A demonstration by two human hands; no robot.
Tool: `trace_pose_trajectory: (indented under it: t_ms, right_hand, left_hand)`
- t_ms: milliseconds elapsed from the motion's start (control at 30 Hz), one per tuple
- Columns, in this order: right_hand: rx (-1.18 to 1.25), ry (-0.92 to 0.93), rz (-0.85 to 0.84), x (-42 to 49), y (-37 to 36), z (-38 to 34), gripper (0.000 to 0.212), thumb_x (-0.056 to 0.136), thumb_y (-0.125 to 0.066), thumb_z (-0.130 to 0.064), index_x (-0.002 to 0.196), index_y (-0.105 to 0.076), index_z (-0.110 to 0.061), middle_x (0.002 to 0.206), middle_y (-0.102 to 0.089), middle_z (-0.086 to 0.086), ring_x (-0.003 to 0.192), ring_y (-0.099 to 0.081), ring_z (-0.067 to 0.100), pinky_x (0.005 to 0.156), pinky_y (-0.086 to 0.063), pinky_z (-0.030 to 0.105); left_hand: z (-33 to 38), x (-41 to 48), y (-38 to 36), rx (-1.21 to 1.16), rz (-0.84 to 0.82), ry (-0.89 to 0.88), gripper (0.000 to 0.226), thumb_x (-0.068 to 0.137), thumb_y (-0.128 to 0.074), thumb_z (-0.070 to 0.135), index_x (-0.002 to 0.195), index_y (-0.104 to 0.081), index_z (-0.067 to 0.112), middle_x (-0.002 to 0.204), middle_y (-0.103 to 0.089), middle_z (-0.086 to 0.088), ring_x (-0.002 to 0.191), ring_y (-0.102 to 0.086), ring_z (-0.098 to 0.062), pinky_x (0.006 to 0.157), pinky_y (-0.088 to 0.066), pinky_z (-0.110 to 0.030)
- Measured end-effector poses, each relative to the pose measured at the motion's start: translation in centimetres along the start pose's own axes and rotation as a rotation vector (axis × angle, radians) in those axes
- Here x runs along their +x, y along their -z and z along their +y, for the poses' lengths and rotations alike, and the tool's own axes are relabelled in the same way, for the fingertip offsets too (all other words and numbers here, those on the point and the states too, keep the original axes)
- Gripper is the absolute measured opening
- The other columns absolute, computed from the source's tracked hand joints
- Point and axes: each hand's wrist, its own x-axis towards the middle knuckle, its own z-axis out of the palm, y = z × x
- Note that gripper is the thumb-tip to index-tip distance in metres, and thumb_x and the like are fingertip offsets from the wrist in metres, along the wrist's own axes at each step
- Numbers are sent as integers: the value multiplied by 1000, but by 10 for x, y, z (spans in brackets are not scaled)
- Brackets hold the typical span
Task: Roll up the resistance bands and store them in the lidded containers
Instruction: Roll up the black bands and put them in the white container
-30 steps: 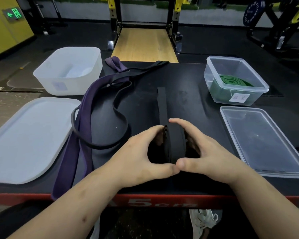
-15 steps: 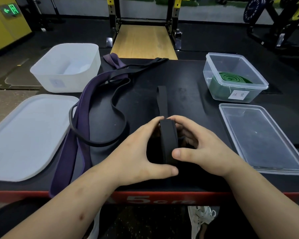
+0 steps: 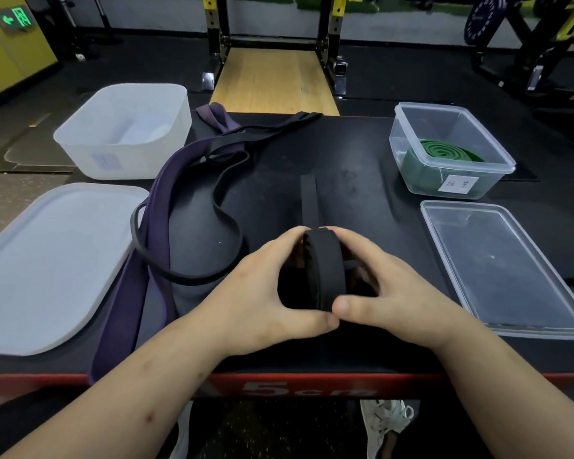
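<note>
Gripping black band roll [image 3: 325,270] upright, table's [image 3: 362,167] near edge: left hand [image 3: 262,293], right hand [image 3: 388,293] curled round flanks, short tail [image 3: 309,202] unrolled. Rubber looks springy, likely unwinds; hold by rim.

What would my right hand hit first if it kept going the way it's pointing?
The rolled black band, which the right hand grips; beyond it, probably the left hand.

Gym: blk rubber floor [image 3: 130,66], wood platform [image 3: 272,81], yellow rack [image 3: 208,1], exit sign [image 3: 15,18].
</note>
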Motion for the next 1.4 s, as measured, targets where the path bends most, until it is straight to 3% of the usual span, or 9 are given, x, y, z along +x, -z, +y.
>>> trace_pose_trajectory:
  t_ms: [133, 233, 433, 567, 733, 933, 1167, 1333, 1400]
  right_hand:
    - [18, 14, 2, -1, 1, -2, 81, 72, -84, -46, 144, -46, -51, 140, -60, -13, 133, -57, 11, 112, -45, 37]
    - [43, -3, 67, 2, -1, -1, 76, 72, -83, -46, 141, -52, -42, 131, -65, -3, 124, -64, 18, 109, -50, 48]
    - [-22, -41, -13, -1, 3, -4, 98, 65, -84, -68, 149, -39, -51, 148, -53, -7, 137, -54, 14, 113, -45, 46]
    - [4, 20, -7, -6, 3, -9, 73, 75, -81, -43, 141, -50, -47, 139, -64, -6, 129, -62, 16, 109, -47, 45]
    - [10, 26, 55, -6, 3, -10, 63, 78, -73, -44, 139, -56, -38, 130, -69, -5, 123, -65, 15, 103, -51, 34]
    - [-75, -6, 6, -10, 4, -9, 93, 66, -83, -55, 146, -37, -58, 148, -52, -16, 139, -50, 8, 113, -44, 41]
    - [-58, 2, 107, -4, -1, -13, 66, 71, -77, -51, 133, -56, -48, 129, -68, -8, 120, -66, 12, 103, -52, 45]
    - [-99, -39, 31, -8, 1, -7, 100, 62, -85, -63, 149, -35, -56, 147, -47, -20, 141, -46, 6, 114, -43, 40]
    - [-88, -12, 31, -9, 2, -7, 97, 62, -88, -57, 144, -37, -62, 146, -50, -19, 140, -49, 7, 113, -45, 37]
  left_hand:
    - [-2, -1, -1, -42, -10, -11, 79, 77, -87, 35, 143, -46, 44, 136, -60, 23, 129, -55, -1, 108, -46, -34]
    - [-2, -3, -1, 2, -29, 27, 103, 65, -89, 47, 150, -31, 52, 144, -50, 26, 137, -45, 3, 112, -42, -32]
    - [2, -1, 1, -51, -24, -13, 75, 78, -88, 32, 142, -49, 43, 132, -64, 19, 126, -59, -5, 107, -47, -37]
    - [-1, -3, -2, -41, -64, -7, 85, 77, -88, 36, 148, -41, 45, 136, -61, 21, 130, -55, -3, 109, -44, -36]
    - [-2, 1, -2, 31, -70, 13, 94, 65, -89, 47, 144, -39, 55, 140, -52, 25, 131, -50, 1, 107, -46, -32]
    - [0, 4, -2, -7, -64, 5, 80, 69, -87, 50, 139, -47, 51, 134, -61, 20, 126, -58, -3, 104, -49, -35]
    - [-2, 1, -2, 6, -54, 16, 98, 64, -90, 49, 145, -36, 57, 141, -51, 27, 133, -48, 3, 109, -44, -32]
    - [2, 6, 0, 21, -38, -13, 85, 67, -89, 48, 139, -45, 57, 135, -57, 26, 128, -52, 4, 106, -45, -31]
    - [0, 8, -1, 11, -47, -22, 81, 70, -85, 49, 140, -45, 56, 136, -57, 24, 129, -53, 2, 107, -46, -33]
